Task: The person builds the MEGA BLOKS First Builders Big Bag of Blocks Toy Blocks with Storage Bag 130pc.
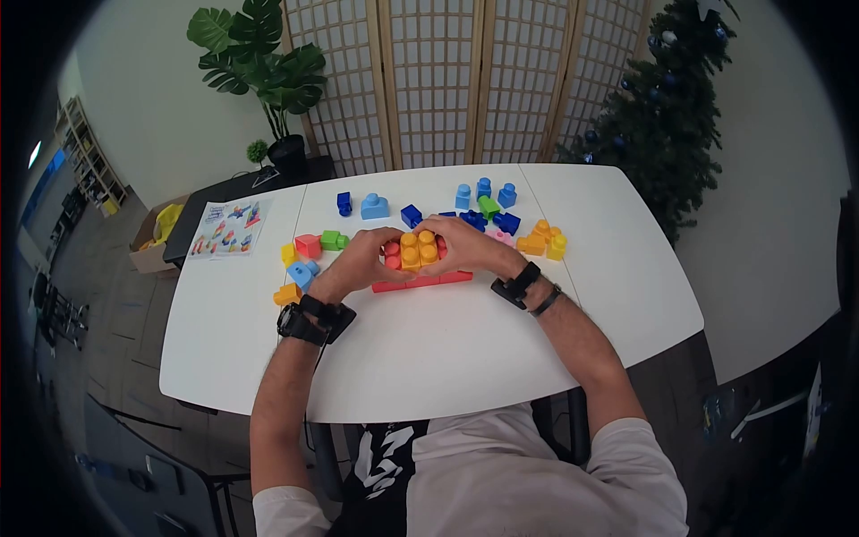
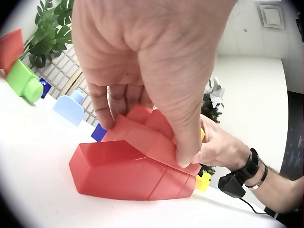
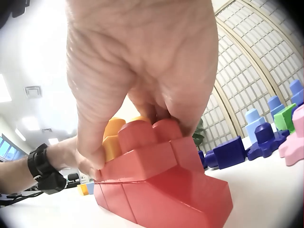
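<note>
In the head view, an orange toy building brick (image 1: 418, 251) with studs sits between red toy bricks (image 1: 392, 255), above a long red base (image 1: 425, 281) on the table. My left hand (image 1: 360, 262) grips the upper red brick (image 2: 152, 142) at its end, thumb on the near side and fingers on the far side. Under it, the red base (image 2: 114, 168) widens toward a slanted end. From the other side my right hand (image 1: 472, 245) grips the stack's upper red brick (image 3: 142, 161), its thumb close against the orange brick (image 3: 111, 148). Its fingers are partly hidden behind the studs.
Left of the stack lie a red brick (image 1: 309, 246), a green brick (image 1: 334, 240) and a light blue brick (image 1: 302, 274). Behind are several blue bricks (image 1: 411, 215); orange bricks (image 1: 534, 243) stand at right. A picture sheet (image 1: 228, 230) lies at the table's left.
</note>
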The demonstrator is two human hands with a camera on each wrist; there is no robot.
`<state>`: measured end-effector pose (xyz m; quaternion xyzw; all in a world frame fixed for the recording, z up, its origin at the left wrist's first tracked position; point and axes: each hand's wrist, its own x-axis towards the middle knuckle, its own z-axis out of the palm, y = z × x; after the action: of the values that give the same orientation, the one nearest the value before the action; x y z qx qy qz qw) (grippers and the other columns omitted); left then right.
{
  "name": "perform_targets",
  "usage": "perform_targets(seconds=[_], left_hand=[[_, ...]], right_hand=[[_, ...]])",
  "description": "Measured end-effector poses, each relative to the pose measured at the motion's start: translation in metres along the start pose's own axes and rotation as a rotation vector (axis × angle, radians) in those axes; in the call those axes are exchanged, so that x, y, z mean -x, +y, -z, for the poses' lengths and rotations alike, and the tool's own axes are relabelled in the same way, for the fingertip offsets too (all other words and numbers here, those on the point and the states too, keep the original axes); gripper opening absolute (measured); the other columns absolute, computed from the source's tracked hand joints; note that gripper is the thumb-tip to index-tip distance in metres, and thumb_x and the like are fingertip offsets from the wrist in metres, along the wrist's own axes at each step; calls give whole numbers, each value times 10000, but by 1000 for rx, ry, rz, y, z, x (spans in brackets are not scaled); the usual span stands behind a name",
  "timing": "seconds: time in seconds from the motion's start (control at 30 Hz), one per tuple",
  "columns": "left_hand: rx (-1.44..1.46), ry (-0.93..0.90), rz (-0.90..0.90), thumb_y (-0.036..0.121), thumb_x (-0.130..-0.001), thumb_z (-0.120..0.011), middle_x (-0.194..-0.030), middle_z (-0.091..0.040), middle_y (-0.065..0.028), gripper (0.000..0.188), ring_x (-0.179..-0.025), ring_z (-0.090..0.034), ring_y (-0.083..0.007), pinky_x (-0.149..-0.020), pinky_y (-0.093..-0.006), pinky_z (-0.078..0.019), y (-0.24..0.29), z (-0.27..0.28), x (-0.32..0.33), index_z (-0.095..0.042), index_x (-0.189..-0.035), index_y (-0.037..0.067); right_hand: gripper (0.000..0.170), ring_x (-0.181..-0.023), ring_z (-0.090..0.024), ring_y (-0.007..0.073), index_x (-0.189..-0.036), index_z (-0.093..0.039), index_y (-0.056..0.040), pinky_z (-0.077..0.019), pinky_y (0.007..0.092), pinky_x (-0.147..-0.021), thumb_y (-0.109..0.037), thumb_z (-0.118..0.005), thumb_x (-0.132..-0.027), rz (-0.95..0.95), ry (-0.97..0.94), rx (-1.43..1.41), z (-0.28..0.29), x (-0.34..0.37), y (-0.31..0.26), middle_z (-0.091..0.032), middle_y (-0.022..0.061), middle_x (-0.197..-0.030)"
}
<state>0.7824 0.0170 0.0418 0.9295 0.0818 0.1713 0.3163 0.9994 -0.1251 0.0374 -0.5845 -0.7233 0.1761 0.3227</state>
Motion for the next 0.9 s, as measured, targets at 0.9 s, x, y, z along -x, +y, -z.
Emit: perform_targets(seconds=[0.9], left_hand=[[-145,-39,28,378,-735,-1018,-1255,-731,-183,860,-1137,-697,-313,-998,-384,-562,0,1,5,-640,-1402,-11]], right_hand=[[777,-1253,-612,310,-1442,-531,-15,-530,390,-1048,-408,-888,-874,22,61,104,3,16,-2,-602,176,-1343]])
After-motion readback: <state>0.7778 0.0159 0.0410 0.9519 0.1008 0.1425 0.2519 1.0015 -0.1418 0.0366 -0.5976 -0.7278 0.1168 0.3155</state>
